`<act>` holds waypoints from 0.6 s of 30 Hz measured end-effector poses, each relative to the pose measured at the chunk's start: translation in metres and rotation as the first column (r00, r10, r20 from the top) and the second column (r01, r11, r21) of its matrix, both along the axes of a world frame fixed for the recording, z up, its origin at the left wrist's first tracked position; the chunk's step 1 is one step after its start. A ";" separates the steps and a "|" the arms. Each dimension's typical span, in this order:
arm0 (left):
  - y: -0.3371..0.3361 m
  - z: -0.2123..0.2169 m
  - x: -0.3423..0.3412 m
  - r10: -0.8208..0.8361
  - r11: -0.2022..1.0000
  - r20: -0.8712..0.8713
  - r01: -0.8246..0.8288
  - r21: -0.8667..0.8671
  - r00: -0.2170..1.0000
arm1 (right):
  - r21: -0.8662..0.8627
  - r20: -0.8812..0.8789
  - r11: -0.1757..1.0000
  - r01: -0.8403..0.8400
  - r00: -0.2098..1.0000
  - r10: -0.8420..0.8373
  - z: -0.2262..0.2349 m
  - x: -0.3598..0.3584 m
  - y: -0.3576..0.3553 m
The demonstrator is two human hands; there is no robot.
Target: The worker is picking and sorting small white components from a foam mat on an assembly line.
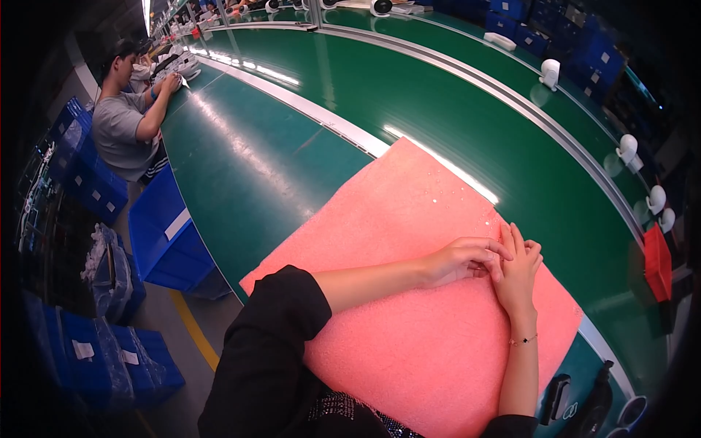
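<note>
Black sleeve [274, 325] | left hand [454, 261]: fingers loosely bent, touching right hand [518, 276] | right: fingers parted | pink sheet [401, 208] beneath

A factory assembly hall around me, identified by its long, glossy green conveyor belt [438, 117] with silver metal rails [376, 148], the flat, teal-green worktable [285, 160] alongside, stacked blue plastic crates [95, 175], a yellow painted floor stripe [193, 328] and a grey-shirted worker [120, 124] at the table's edge.

One view: left head-worn fisheye, faces down and forward, close above pink sheet [409, 347], sees far along green table [248, 182].
</note>
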State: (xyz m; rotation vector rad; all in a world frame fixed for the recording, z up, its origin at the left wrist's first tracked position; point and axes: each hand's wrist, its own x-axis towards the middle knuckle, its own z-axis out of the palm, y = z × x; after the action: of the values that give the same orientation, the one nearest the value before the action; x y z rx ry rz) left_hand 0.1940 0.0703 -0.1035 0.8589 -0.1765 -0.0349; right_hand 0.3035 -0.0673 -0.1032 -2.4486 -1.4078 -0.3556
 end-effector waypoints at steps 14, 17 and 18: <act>-0.002 0.003 -0.001 0.032 0.999 -0.001 -0.031 0.020 1.000 | 0.212 -0.153 0.931 -0.296 0.931 0.331 0.015 -0.005 0.002; -0.002 0.002 -0.001 0.034 0.999 -0.011 -0.034 0.028 0.999 | 0.277 -0.346 0.934 -0.225 0.883 0.315 0.014 -0.007 0.005; -0.002 0.002 0.000 0.035 0.999 -0.009 -0.034 0.028 0.999 | 0.255 -0.302 0.939 -0.233 0.903 0.306 0.014 -0.008 0.006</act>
State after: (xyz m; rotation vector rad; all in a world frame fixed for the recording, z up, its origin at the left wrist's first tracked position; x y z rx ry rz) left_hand 0.1936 0.0686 -0.1017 0.8890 -0.1524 -0.0091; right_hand 0.2955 -0.0614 -0.0889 -1.9899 -1.4468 -0.0159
